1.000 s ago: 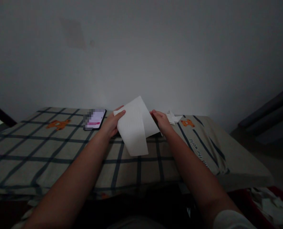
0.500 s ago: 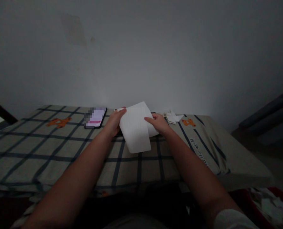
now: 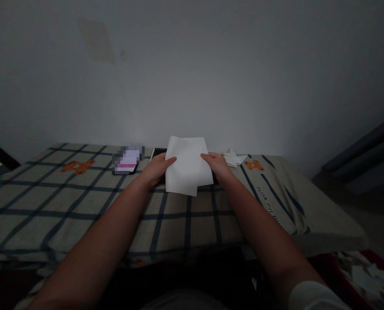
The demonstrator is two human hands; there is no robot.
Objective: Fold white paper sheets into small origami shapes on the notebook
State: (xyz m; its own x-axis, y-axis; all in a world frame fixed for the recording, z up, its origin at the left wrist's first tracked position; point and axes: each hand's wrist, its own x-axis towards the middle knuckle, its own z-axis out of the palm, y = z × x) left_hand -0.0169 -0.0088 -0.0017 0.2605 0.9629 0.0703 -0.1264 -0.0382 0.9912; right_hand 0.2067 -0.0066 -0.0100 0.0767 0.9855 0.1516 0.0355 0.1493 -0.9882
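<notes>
A white sheet of paper (image 3: pixel 187 165) is held between both hands over the far middle of a checked cloth (image 3: pixel 82 202). My left hand (image 3: pixel 155 169) grips its left edge with thumb on top. My right hand (image 3: pixel 218 165) pinches its right edge. The sheet is doubled over, with a lower layer showing at the bottom. A dark flat pad (image 3: pixel 158 152) lies under the paper and is mostly hidden by it.
A phone (image 3: pixel 127 160) with a lit screen lies left of the paper. Small folded white paper pieces (image 3: pixel 233 158) sit right of my right hand. A plain wall stands close behind. A red container with crumpled white paper (image 3: pixel 366 275) is at the lower right.
The sheet has turned from a tilted, lifted pose to squared and lower over the pad. My right hand moved from on top of the sheet to its right edge.
</notes>
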